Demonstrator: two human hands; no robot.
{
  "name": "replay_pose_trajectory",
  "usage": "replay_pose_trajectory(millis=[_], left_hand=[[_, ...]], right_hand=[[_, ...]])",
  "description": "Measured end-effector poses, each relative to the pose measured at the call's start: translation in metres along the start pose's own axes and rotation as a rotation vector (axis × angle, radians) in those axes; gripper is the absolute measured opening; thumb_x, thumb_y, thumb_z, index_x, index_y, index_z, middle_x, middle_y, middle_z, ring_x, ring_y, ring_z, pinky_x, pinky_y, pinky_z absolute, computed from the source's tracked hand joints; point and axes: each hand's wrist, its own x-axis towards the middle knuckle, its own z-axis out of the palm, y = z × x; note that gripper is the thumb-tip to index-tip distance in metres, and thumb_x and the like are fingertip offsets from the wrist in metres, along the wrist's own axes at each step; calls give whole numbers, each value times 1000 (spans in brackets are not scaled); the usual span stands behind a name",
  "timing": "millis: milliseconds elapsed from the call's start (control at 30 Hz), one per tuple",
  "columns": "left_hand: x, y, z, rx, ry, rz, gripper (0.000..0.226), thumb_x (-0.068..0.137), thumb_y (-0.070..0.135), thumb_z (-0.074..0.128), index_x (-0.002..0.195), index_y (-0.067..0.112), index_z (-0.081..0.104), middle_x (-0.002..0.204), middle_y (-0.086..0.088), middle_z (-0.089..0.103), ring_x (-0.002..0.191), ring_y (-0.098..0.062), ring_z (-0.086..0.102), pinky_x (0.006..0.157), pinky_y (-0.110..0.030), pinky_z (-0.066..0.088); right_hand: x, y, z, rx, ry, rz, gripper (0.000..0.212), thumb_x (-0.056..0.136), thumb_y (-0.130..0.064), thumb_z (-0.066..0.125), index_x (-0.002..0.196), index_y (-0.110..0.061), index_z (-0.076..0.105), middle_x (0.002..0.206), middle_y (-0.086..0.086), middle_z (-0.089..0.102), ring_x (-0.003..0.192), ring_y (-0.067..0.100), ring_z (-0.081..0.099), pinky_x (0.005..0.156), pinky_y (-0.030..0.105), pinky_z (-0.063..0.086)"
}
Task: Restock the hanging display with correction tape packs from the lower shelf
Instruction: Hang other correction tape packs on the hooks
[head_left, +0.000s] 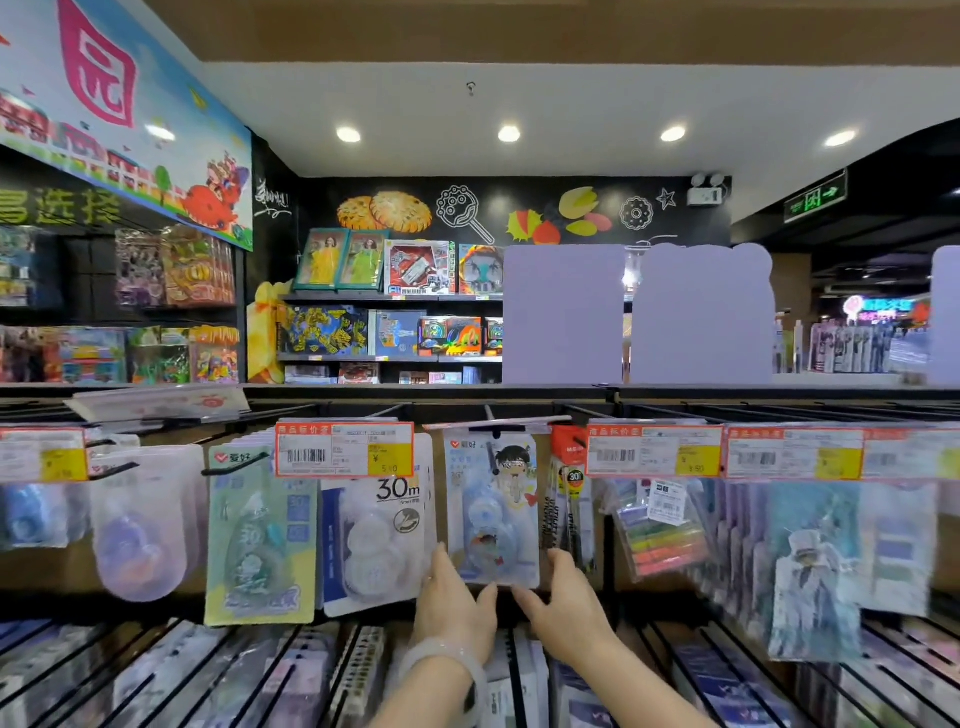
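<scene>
Blue correction tape pack (492, 512) hung on display hook (491, 415), lower corners pinched by left hand (454, 605) and right hand (563, 597); lower shelf (208, 675) stocked with packs.

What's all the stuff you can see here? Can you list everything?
cartoon-boy tape pack: one, pale blue, hanging at centre, held by both hands
30m tape pack: front one, white, left of it
green tape pack: one, left again
price tags: several, red-edged with yellow, along the hooks
highlighter pack: one, multicoloured, right
lower shelf: black dividers, packs inside
toy boxes: many, back shelves
bracelet: one, pale, left wrist
left hand: grips pack's bottom left
right hand: grips bottom right
</scene>
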Motion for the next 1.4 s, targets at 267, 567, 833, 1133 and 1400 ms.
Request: replay_pose_trajectory(millis=[267, 567, 833, 1133, 1400], left_hand=[[-50, 1, -15, 532, -189, 208, 52, 91, 27, 54, 137, 13, 34, 135, -12, 42, 125, -29, 43, 104, -36, 37], [-153, -1, -23, 844, -227, 331, 33, 89, 25, 54, 119, 12, 51, 126, -13, 50, 120, -32, 48, 95, -39, 44], [-232, -50, 11, 889, -425, 294, 36, 87, 24, 57, 121, 12, 54, 127, -15, 53, 119, -35, 51, 93, -41, 46], [-258, -100, 59, 968, -646, 173, 28, 91, 15, 51, 118, 8, 59, 123, -13, 58, 113, -30, 57, 88, -35, 48], [-226, -145, 104, 804, -779, -71, 27, 92, 19, 49, 115, 7, 58, 119, -14, 62, 108, -29, 60, 83, -32, 47]], right_hand=[[-64, -5, -24, -583, -115, -206, 41, 95, -25, 50, 133, -12, 39, 129, 12, 40, 119, 31, 41, 96, 39, 43], [-157, 12, -50, -737, -185, -335, 34, 96, -22, 48, 126, -7, 46, 124, 17, 43, 116, 36, 42, 90, 42, 42], [-232, 67, -22, -727, -363, -330, 32, 95, -20, 48, 124, -7, 50, 128, 15, 48, 118, 33, 48, 89, 38, 44], [-261, 164, 4, -704, -579, -1, 40, 96, -25, 49, 133, -11, 45, 136, 13, 42, 125, 31, 43, 95, 34, 40], [-230, 207, 33, -531, -568, 236, 48, 93, -27, 54, 134, -6, 42, 135, 18, 44, 124, 31, 45, 99, 33, 38]])
